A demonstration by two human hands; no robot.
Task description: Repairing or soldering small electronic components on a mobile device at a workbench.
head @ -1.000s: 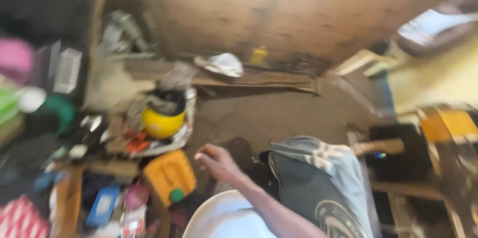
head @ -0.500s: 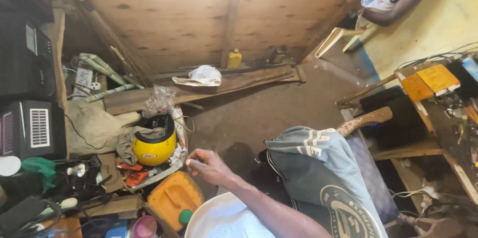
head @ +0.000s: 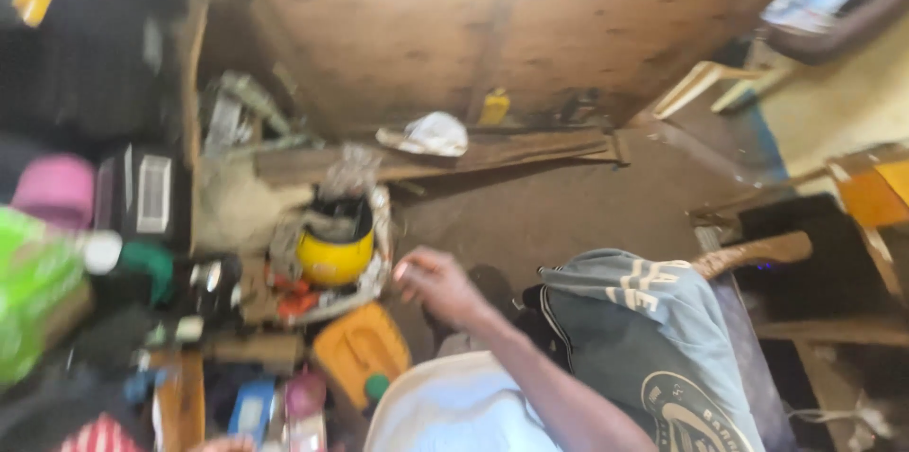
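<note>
Head view is blurred: one hand [head: 437, 283], I think the right, hangs at centre frame with fingers loosely curled, gripping nothing. Nearest thing is the yellow helmet-like bowl [head: 333, 258], just left and slightly above. The orange container [head: 360, 350] lies below-left. Left hand is not visible.

We see a bare dirt floor [head: 568, 206] running up to a wooden wall. A long plank [head: 492, 154] lies across it near the wall, with a crumpled white cloth [head: 431, 133] on top. To the left, a yellow bowl [head: 333, 258] sits on a heap of wrappers and scraps. Nearer us, an orange jerrycan [head: 360, 350] lies flat beside it. The picture is blurred, so smaller bits stay unclear.
</note>
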